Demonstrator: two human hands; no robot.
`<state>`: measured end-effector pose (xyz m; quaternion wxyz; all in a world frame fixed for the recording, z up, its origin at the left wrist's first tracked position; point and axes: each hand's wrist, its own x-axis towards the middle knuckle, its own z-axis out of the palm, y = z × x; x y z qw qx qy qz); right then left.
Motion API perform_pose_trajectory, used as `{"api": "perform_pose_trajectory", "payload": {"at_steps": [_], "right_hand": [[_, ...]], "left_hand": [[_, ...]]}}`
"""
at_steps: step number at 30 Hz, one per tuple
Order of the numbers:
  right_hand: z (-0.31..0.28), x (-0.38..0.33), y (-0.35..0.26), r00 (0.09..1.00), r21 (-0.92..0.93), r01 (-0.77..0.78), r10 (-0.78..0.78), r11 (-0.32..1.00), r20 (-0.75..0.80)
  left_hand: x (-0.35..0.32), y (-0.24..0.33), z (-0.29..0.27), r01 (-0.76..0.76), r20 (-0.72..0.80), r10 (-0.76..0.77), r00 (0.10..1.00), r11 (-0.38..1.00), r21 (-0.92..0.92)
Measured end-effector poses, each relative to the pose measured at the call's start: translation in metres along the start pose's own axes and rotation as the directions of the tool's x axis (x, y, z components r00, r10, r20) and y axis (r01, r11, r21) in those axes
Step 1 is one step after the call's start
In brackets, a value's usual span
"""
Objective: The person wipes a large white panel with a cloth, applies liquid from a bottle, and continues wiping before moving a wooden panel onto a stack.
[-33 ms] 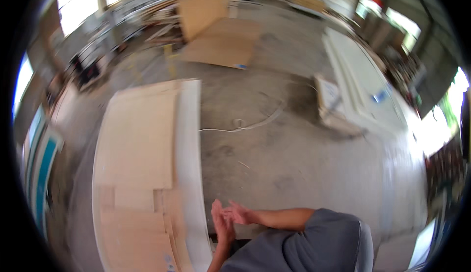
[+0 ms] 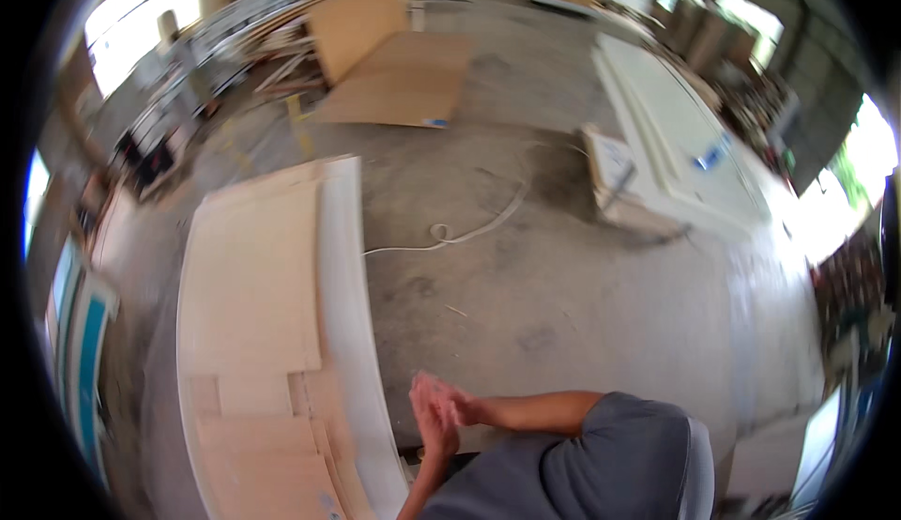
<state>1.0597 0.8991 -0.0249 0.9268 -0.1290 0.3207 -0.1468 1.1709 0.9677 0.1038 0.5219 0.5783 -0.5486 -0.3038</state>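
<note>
My left hand (image 2: 431,423) and my right hand (image 2: 460,405) meet palm to palm in front of me, low in the picture. The fingers look stretched out and slightly blurred, and I see nothing held between them. Just left of them lies a long stack of pale wooden boards (image 2: 253,285), with smaller pieces on its near part. A white panel (image 2: 349,267) shows under the boards along their right side. Neither hand touches the stack.
A thin white strip (image 2: 479,232) curls over the concrete floor (image 2: 526,304). White panels (image 2: 671,135) lie stacked at the right. Farther off, a brown sheet (image 2: 404,84) lies beside an upright board (image 2: 357,27). A teal-and-white panel (image 2: 89,370) stands at the far left.
My hands have come closer together, the right one now against the left. The view has turned a little, so the boards and panels sit farther left in the picture.
</note>
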Motion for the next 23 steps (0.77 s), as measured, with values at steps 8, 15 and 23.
{"api": "perform_pose_trajectory", "payload": {"at_steps": [8, 15, 23], "right_hand": [[-0.099, -0.326, -0.11, 0.908, 0.461, 0.355, -0.418, 0.813, 0.039], [-0.202, -0.539, -0.155, 0.51, -0.24, 0.67, -0.67, 0.703, -0.54], [-0.345, -0.634, -0.283, -0.018, -0.542, 0.683, -0.731, 0.489, -0.682]], "left_hand": [[0.069, -0.022, 0.284, -0.461, 0.524, 0.31, 0.793, 0.868, 0.183], [0.17, -0.061, 0.422, -0.119, 0.579, -0.04, 0.815, 0.965, 0.234], [0.284, 0.091, 0.7, -0.077, 0.769, 0.224, 0.599, 0.972, -0.223]]}}
